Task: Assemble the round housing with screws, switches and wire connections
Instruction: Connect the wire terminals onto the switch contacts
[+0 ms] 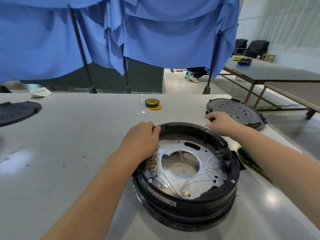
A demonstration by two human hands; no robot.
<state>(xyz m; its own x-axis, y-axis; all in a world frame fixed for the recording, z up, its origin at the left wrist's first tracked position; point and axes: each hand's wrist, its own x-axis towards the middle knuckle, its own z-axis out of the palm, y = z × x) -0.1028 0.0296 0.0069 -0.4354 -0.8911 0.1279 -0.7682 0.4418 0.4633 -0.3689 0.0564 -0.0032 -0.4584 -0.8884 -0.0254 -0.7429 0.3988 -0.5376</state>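
Two hands are at work over the round housing [187, 172], which sits open side up on the grey table [72, 153] just in front of the person. The left hand [141, 141] grips the housing's far left rim, fingers curled over the edge, most likely to steady it and keep it from turning while the other hand works. The right hand [219, 122] hovers beyond the far right rim with thumb and forefinger drawn together as if pinching something small, perhaps a screw; whether anything is actually between them I cannot tell. Inside the housing a silver plate [204, 158] with a large central hole carries thin white wires [195, 179] ending in yellowish terminals, some lying loose, so the wiring looks unfinished. Screw heads show around the black ring. A black perforated cover [242, 110] lies just behind the right hand, probably waiting to close the housing later. A green and yellow screwdriver [249, 159] lies on the table beside the housing, under the right forearm, within easy reach. Farther back sits a roll of dark tape [152, 103], well apart from the work, and another black cover [15, 112] rests at the table's left edge. The loose wires crossing the plate could get in the way of any fastener going down
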